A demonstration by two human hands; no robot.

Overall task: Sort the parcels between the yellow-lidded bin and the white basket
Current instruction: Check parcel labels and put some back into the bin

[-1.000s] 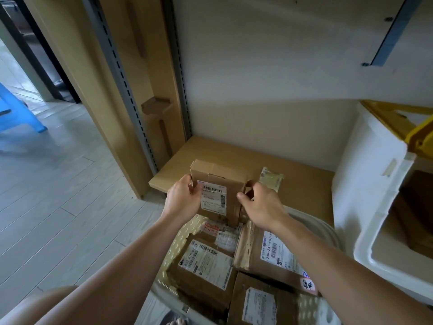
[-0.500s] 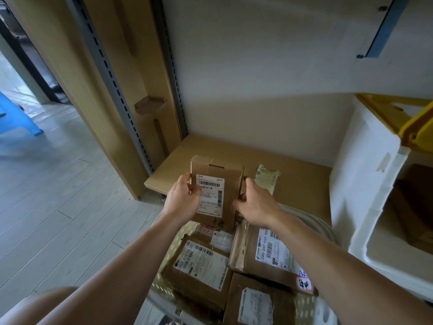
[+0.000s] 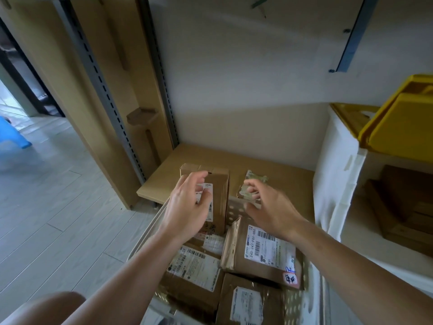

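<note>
Just beyond the fingers [image 3: 199,178] stands a brown cardboard box [image 3: 218,184] with a white barcode label, beside a white perforated basket [image 3: 236,208] and a white bin [image 3: 335,184] with yellow lid [image 3: 403,123].

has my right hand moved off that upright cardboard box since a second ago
Yes. The right hand has let go of the upright box and shifted right, toward the white bin; it now hovers open by the small packet.

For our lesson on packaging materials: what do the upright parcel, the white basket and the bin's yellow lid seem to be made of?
Upright parcel: brown matte cardboard, seemingly, with folded edges and a paper label.
White basket: likely moulded plastic, its wall punched with regular holes.
Yellow lid: probably smooth, hard plastic of uniform colour.
</note>
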